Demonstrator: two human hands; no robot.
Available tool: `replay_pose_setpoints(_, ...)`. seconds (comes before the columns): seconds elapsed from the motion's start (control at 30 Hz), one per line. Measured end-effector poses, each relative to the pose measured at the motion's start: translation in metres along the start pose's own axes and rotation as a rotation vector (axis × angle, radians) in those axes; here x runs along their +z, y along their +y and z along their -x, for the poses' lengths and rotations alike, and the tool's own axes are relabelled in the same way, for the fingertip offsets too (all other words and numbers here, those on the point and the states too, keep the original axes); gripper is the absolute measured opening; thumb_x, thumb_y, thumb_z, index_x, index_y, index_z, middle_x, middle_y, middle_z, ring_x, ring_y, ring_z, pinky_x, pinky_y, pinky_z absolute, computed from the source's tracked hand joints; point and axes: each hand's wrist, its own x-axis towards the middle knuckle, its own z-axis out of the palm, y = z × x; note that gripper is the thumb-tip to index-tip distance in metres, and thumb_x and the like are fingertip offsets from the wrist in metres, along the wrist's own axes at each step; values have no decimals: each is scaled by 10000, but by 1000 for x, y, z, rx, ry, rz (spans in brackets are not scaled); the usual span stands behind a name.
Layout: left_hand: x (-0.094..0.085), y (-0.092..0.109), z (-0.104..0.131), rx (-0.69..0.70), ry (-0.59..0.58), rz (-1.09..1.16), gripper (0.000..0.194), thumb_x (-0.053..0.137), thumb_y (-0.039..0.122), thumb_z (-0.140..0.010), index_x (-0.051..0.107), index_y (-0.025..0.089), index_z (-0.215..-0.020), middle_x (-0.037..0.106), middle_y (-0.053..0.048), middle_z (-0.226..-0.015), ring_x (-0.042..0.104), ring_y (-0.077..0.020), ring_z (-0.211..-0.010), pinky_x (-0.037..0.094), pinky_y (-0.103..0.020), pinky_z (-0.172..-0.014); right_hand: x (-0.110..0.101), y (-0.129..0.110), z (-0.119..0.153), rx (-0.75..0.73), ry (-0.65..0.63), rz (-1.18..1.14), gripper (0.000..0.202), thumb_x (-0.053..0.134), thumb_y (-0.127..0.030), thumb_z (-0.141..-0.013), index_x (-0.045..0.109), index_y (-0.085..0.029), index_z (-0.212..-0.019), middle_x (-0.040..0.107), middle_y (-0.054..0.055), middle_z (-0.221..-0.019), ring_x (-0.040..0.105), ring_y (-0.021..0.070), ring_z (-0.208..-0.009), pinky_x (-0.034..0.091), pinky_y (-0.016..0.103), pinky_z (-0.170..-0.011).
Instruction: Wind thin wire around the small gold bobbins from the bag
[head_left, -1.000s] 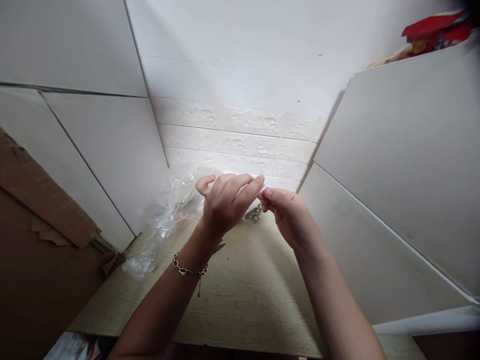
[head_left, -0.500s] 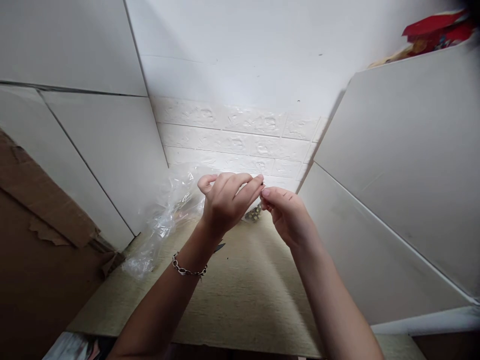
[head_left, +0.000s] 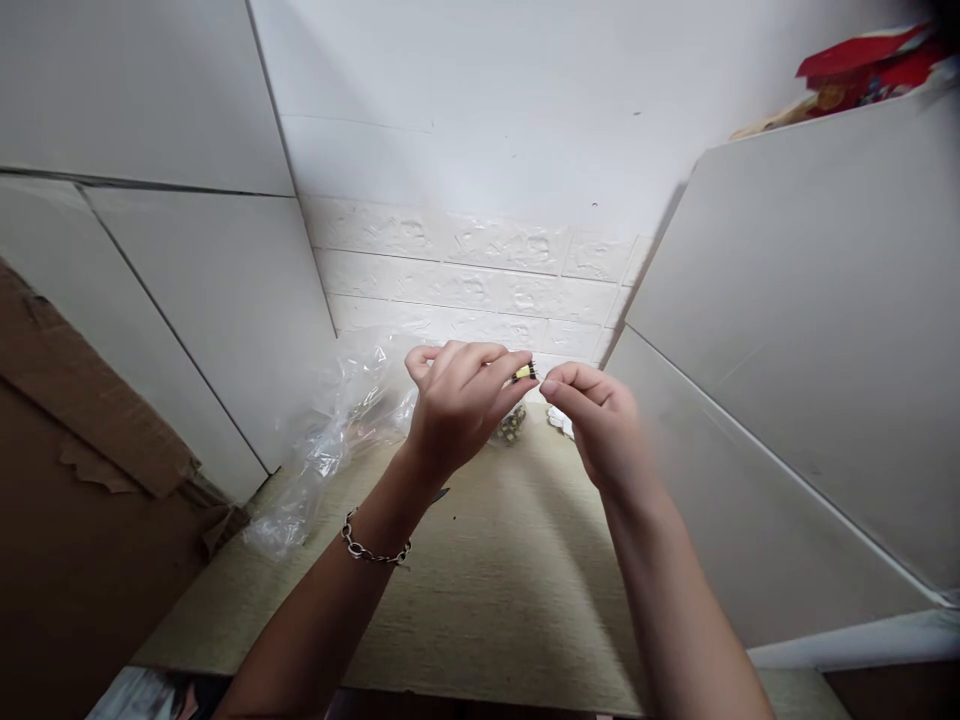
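Between its thumb and fingertips, my left hand pinches a small yellow-and-black part with thin pins pointing right. A chain bracelet circles that wrist. Just right of the part, my right hand has thumb and index finger pressed together; anything between them is too small to make out. Beyond and below the fingers, a clump of similar yellow-and-black parts lies on the table. Something white is partly hidden behind my right hand.
Crumpled clear plastic lies at the table's left back. A dark pointed tip shows beside my left wrist. Pale panels stand on both sides, torn cardboard at far left, and a red item at upper right.
My right hand has moved right, away from my left fingertips, and turned slightly. The yellow-and-black part now shows in my left hand, and the white thing behind my right hand has come into view.
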Motion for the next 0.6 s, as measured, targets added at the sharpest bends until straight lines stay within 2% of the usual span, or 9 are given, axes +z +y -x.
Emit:
replay_pose_setpoints(0.23,-1,7,-3,-130,-86,125,149,536,357,-780,602,236,-833,646,4,-762,558,-133,-730,257,-317,-682,-5,-4,1,-107,2,96,111,560,-268,-723,536,-185,-654,471,-44,-637,421,81,-620,326,241,-603)
replay_pose_setpoints(0.37,-4,12,-6,-288,-182,291,126,550,312,-772,610,224,-838,649,-2,-824,557,-131,-727,295,-317,-732,-5,-6,2,-163,17,198,120,537,-259,-740,521,-188,-645,483,-40,-659,431,84,-624,340,249,-624)
replay_pose_setpoints(0.47,-5,13,-7,-468,-279,546,135,551,283,-764,619,201,-848,646,-12,-871,548,-125,-731,344,-301,-767,-5,-9,3,-273,91,360,124,530,-231,-740,518,-190,-623,499,-35,-662,450,95,-644,348,256,-634)
replay_pose_setpoints(0.6,-3,9,-7,-770,-457,1004,211,552,331,-753,628,167,-861,638,-39,-896,546,-142,-808,393,-265,-732,-5,-11,3,-427,185,562,129,534,-217,-735,513,-198,-608,519,-32,-655,479,110,-674,361,284,-685)
